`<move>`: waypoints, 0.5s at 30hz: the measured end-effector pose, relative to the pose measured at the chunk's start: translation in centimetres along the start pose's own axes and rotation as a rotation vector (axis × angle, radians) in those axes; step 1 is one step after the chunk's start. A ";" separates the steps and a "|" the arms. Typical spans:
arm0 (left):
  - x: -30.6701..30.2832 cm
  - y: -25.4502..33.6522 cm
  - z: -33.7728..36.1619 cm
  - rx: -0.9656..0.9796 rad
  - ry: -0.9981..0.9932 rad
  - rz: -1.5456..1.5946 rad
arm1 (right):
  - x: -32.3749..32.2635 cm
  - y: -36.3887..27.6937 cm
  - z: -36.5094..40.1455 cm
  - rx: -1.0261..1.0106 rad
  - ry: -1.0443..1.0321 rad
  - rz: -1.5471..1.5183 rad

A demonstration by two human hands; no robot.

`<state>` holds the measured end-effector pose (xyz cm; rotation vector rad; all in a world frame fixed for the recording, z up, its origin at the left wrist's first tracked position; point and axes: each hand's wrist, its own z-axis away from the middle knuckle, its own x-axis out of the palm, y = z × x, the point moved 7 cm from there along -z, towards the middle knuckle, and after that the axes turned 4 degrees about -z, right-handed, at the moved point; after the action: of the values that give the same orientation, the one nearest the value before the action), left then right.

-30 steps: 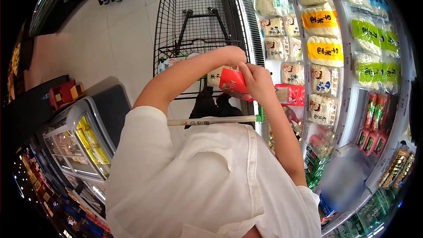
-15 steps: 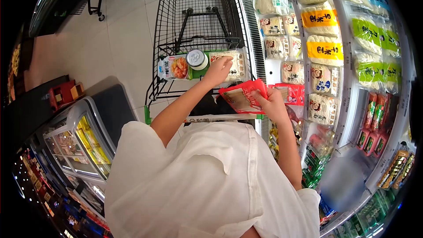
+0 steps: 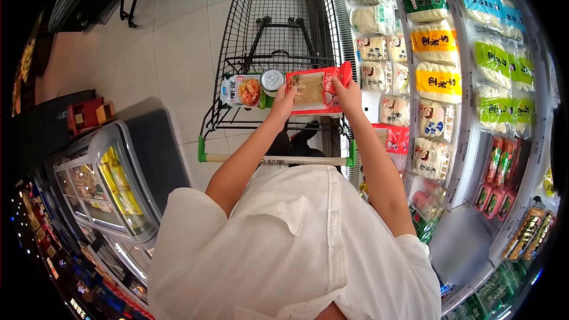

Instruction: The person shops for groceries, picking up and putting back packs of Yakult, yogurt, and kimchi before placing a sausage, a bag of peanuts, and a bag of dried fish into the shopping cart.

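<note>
A flat red packet (image 3: 309, 89) with a clear window, showing pale beige food inside, lies across the cart's child-seat shelf area. My right hand (image 3: 348, 96) grips its right end, thumb on top. At its left end my left hand (image 3: 283, 104) is closed on the edge, with the other fingers hidden underneath. Just left of the packet stands a jar (image 3: 272, 80) with a silvery-white lid. Further left lies a pouch (image 3: 243, 90) with a picture of reddish food. The white noodle pack seen before is hidden by the red packet.
Around these is a black wire shopping cart (image 3: 228, 53) with green corners and a handle bar (image 3: 275, 160) close to my body. Refrigerated shelves on the right carry noodle packs (image 3: 435, 41) and a red packet (image 3: 396, 138). On the left stands a glass-lidded freezer (image 3: 106, 184).
The red packet has moved left and up over the noodle pack, and now lies level. My left hand has left the noodle pack and taken hold of the packet's left end.
</note>
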<state>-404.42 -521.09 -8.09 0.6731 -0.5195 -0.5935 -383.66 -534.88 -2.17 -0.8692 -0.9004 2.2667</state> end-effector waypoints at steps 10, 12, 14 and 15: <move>3.7 -1.2 0.7 0.454 -0.030 -0.967 | -0.8 2.9 1.8 -0.332 0.233 0.432; 4.2 -0.6 2.1 0.423 -0.016 -0.934 | -0.4 6.0 1.4 0.010 -0.035 -0.278; 3.9 0.8 4.4 0.510 0.100 -0.899 | -1.8 2.4 7.1 0.068 -0.019 -0.576; 4.1 2.1 6.0 0.457 0.106 -0.918 | -2.0 -0.2 10.7 0.103 0.005 -0.806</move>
<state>-404.48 -524.95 -1.55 1.3899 -0.2171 -1.3070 -390.14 -540.27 4.74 -0.3576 -0.9076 1.5847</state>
